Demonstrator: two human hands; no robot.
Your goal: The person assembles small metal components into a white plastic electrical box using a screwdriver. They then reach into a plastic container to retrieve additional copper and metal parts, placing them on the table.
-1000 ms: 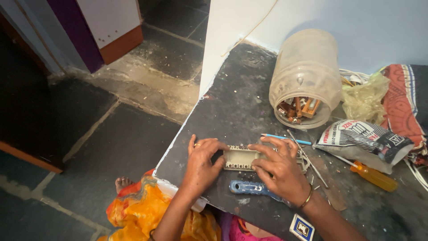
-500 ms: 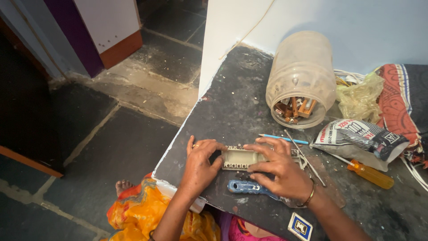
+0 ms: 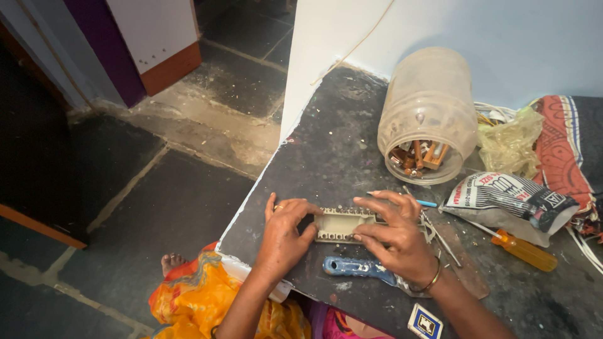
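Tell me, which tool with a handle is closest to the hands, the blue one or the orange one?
The blue-handled tool. It lies right under the right hand, beside the beige strip both hands hold. The orange-handled screwdriver lies farther off, by the printed packet.

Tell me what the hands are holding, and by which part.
Both hold the beige rectangular switch plate flat on the dark slab: left hand grips its left end, right hand presses fingertips on its right end.

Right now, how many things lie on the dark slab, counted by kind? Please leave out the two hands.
Plastic jars: 1
Beige terminal strips: 1
Blue-handled tools: 1
Orange-handled screwdrivers: 1
Printed pouches: 1
Crumpled clear bags: 1
Blue pens: 1
Total: 7
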